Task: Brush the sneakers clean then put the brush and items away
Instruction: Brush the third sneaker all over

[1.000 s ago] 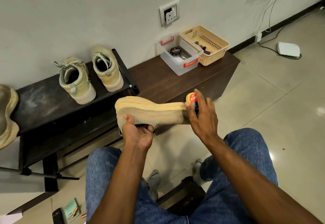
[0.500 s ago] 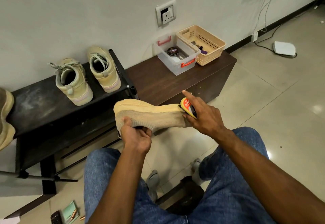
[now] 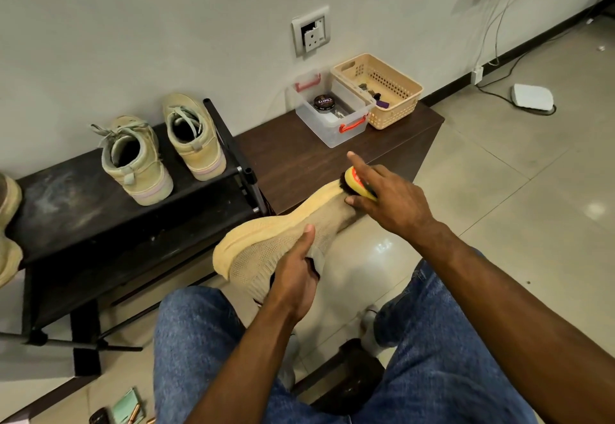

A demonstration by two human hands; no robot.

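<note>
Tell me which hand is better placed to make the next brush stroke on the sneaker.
The right hand. It already grips the brush, bristles against the sneaker near its far end. The left hand is busy gripping the sneaker's opening.

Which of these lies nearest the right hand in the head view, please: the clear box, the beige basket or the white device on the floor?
From the right hand:
1. Clear box, on the bench just beyond it.
2. Beige basket, right of the box.
3. White device, on the floor, far right.

"Cherry" in pale script on black polish tin [image 3: 323,103] lid, beyond right hand [image 3: 389,197], brush [image 3: 357,184] label unreadable
</note>
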